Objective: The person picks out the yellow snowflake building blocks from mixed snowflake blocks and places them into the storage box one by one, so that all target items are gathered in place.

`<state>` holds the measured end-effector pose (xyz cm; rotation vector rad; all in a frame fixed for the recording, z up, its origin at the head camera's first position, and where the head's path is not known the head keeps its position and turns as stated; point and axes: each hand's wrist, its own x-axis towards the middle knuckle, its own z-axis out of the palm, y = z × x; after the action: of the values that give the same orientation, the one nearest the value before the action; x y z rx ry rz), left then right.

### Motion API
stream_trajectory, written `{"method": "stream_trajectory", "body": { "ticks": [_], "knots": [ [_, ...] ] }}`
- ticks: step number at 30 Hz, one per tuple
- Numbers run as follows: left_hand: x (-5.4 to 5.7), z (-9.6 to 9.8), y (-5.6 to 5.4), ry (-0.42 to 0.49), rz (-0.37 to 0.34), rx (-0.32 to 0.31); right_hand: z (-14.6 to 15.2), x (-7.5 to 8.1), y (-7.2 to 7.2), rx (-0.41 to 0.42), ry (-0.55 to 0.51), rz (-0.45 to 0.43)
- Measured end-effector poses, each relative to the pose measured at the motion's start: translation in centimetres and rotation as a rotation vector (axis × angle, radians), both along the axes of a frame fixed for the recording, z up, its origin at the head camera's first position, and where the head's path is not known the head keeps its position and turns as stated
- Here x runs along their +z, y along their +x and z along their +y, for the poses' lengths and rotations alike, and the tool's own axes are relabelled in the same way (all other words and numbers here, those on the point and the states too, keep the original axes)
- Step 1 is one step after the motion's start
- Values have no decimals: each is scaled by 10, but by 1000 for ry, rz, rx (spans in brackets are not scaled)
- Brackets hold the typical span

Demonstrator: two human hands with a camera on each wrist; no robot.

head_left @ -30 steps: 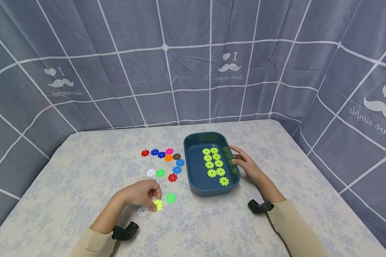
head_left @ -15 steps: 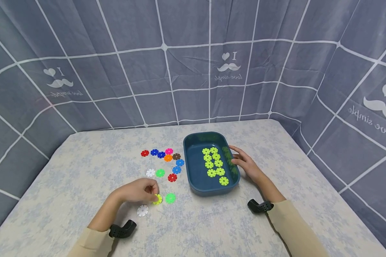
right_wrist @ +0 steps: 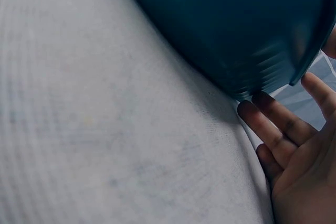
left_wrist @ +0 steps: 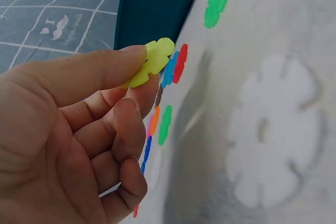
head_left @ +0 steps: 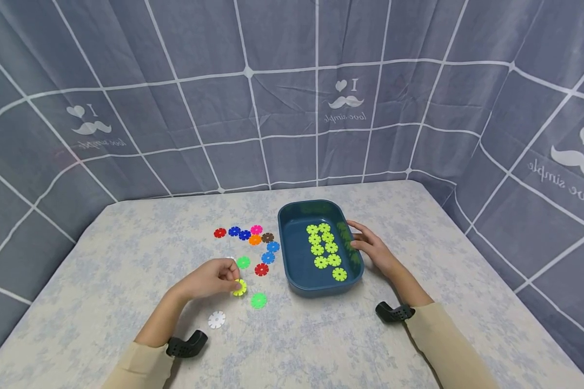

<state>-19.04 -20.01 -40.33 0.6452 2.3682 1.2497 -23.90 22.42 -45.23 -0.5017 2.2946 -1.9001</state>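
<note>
My left hand (head_left: 209, 280) pinches a yellow snowflake building disc (left_wrist: 152, 62) between thumb and index finger, raised above the table in the left wrist view. Its other fingers are curled. In the head view, the right hand (head_left: 376, 253) touches the right side of a dark teal bin (head_left: 294, 270), its fingers extended along the outer wall (right_wrist: 236, 35). Inside this bin lie several yellow-green discs (head_left: 331, 247), flat on the bottom. A white disc (head_left: 217, 320) and a green disc (head_left: 259, 300) lie near the left hand; another white one is mostly hidden behind it.
Left of the bin lie several loose discs, among them red (head_left: 261, 269), light blue (head_left: 268, 257), orange (head_left: 255, 239), brown (head_left: 267, 237) and dark blue (head_left: 245, 235). The pale patterned tablecloth (head_left: 297, 346) meets a grey-blue checked curtain (head_left: 292, 108) at the back.
My left hand has moved away from the front edge, lifting the yellow disc from beside the near white one, which is now uncovered. The right hand and bin have stayed put.
</note>
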Motion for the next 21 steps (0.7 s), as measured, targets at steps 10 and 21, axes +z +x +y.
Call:
{"method": "stream_trajectory", "body": {
  "ticks": [10, 21],
  "knots": [
    [11, 10, -10, -19, 46, -26, -1, 0, 0, 8, -7, 6],
    [20, 29, -17, -34, 62, -31, 0, 0, 0, 1, -4, 7]
  ]
}}
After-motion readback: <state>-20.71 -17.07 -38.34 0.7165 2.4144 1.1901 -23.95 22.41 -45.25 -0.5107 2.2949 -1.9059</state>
